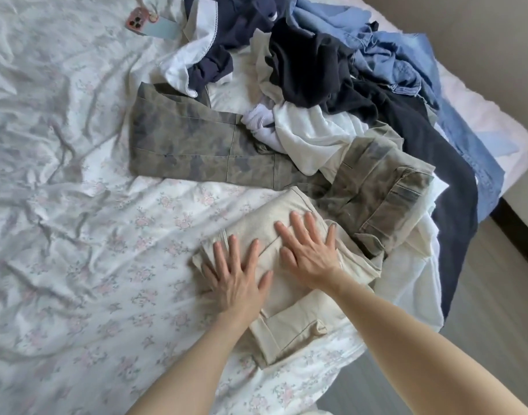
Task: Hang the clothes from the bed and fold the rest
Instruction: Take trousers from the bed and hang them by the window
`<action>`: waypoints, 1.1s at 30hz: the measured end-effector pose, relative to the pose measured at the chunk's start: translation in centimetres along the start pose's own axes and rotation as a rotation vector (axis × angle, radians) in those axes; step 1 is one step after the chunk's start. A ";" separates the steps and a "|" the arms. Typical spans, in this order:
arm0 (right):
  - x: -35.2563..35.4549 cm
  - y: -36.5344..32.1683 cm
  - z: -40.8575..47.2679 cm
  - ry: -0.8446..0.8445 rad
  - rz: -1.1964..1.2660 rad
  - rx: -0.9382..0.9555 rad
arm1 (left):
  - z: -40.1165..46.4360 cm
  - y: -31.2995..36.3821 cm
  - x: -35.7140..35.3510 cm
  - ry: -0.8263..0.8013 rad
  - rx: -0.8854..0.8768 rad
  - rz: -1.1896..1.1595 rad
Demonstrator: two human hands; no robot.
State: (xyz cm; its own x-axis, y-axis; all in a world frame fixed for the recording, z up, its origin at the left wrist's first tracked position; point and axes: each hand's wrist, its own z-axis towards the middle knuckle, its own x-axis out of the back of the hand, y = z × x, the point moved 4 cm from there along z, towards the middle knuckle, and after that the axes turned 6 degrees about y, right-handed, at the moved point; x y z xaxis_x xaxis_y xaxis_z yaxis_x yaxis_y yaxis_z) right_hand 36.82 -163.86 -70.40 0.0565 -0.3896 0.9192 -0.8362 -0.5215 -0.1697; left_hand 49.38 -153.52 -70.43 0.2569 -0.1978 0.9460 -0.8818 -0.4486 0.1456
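Pressing flat: left hand (237,275) and right hand (309,250), fingers spread open, on folded beige trousers (289,313); camo trousers (191,145) just beyond.

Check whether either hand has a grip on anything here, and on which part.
No grip. Left hand and right hand lie flat, fingers spread, pressing the top of the folded beige trousers on the bed.
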 end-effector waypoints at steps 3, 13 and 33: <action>-0.5 1.0 1.2 -0.024 0.021 -0.053 | 0.8 -0.2 -0.8 -0.037 0.047 0.013; 1.3 1.8 -1.4 0.097 0.161 -0.318 | 3.3 -1.5 0.4 -0.137 0.031 0.051; -3.7 -2.4 -12.1 0.420 1.438 -1.192 | 11.5 2.0 3.1 -0.389 -0.242 -0.231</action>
State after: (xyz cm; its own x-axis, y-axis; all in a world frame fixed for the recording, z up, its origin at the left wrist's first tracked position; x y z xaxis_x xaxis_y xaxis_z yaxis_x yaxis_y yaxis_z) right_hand 32.05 -151.97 -69.05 -0.8820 0.2877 0.3734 -0.0216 0.7666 -0.6417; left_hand 52.99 -165.04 -70.51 0.5436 -0.4474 0.7102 -0.8390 -0.3133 0.4448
